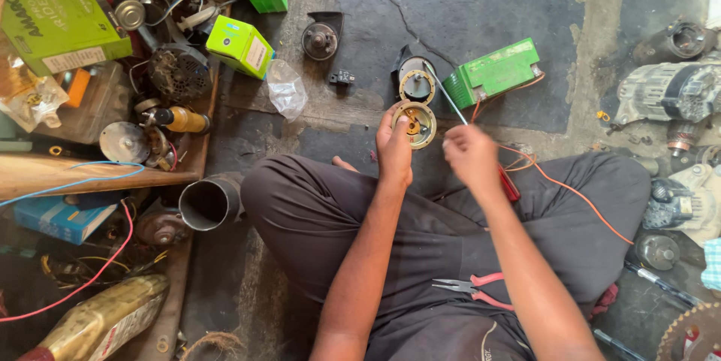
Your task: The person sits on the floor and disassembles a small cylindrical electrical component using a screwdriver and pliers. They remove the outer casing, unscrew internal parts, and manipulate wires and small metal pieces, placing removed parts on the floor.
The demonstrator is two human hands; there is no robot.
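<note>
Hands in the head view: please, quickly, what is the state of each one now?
Left hand: closed on a round brass-coloured part.
Right hand: closed on a screwdriver whose tip reaches toward a second round part.

round part (415,122) in left hand (393,149) | battery (493,72) beyond right hand (471,154) | pliers (472,289) seemingly on lap

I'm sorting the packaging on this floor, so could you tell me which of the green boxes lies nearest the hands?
The flat dark-green box right of the round parts, just beyond the right hand. The other green boxes sit farther off, up at the left.
</note>
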